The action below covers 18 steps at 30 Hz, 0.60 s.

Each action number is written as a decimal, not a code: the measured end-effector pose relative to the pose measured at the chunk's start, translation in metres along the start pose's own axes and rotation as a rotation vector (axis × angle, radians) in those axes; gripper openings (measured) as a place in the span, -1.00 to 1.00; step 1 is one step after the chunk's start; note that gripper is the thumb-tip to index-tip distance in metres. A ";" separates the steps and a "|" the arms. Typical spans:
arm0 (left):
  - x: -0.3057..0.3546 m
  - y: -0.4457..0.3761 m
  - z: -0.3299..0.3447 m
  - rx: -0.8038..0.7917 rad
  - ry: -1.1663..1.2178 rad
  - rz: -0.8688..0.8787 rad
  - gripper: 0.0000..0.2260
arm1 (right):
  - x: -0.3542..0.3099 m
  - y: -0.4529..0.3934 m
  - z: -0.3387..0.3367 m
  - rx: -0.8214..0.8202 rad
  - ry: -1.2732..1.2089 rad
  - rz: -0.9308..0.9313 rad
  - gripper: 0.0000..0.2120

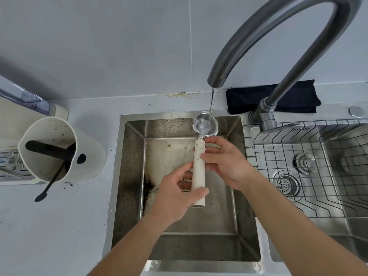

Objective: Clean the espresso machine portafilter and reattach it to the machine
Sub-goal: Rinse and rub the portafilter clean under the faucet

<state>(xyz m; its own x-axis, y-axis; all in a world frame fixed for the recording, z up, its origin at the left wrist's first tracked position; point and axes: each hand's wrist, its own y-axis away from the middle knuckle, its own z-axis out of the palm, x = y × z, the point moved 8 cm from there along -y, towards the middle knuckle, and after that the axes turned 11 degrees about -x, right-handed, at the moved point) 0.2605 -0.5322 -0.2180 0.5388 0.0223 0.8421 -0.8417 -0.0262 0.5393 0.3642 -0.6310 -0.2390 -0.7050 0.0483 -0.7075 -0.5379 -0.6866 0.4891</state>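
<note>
Both hands hold portafilter (199, 168) over sink (131, 176), left hand (177, 198) grip pinching handle end, right hand (223, 162) grip curled mid-handle, basket under faucet (278, 46) water stream.

Cream-handled portafilter (199, 166) over the sink, steel basket (water-filled) farthest away

Espresso machine (18, 108) cut off at left edge; faucet (278, 46) arch cropped at top.
</note>
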 end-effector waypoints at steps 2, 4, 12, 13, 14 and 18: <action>0.006 -0.002 -0.002 0.006 -0.020 0.031 -0.45 | -0.007 0.000 0.002 -0.018 0.014 -0.047 -0.64; 0.011 -0.005 -0.002 0.005 -0.028 0.054 -0.46 | -0.013 0.001 0.002 -0.014 0.034 -0.094 -0.64; 0.009 -0.019 0.010 -0.092 0.083 0.070 -0.42 | -0.032 0.008 -0.002 0.039 0.168 -0.190 -0.64; 0.009 -0.020 0.011 -0.105 0.103 0.070 -0.42 | -0.033 0.008 -0.003 0.051 0.179 -0.194 -0.65; 0.009 -0.020 0.013 -0.118 0.123 0.069 -0.42 | -0.034 0.008 -0.003 0.063 0.188 -0.196 -0.66; 0.006 -0.020 0.016 -0.149 0.176 0.029 -0.43 | -0.031 0.006 -0.007 0.107 0.172 -0.168 -0.68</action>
<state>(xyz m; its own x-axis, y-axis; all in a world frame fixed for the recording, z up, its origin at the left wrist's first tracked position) 0.2809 -0.5477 -0.2239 0.5109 0.1981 0.8365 -0.8596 0.1181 0.4971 0.3859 -0.6416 -0.2182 -0.5174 0.0246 -0.8554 -0.6928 -0.5987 0.4019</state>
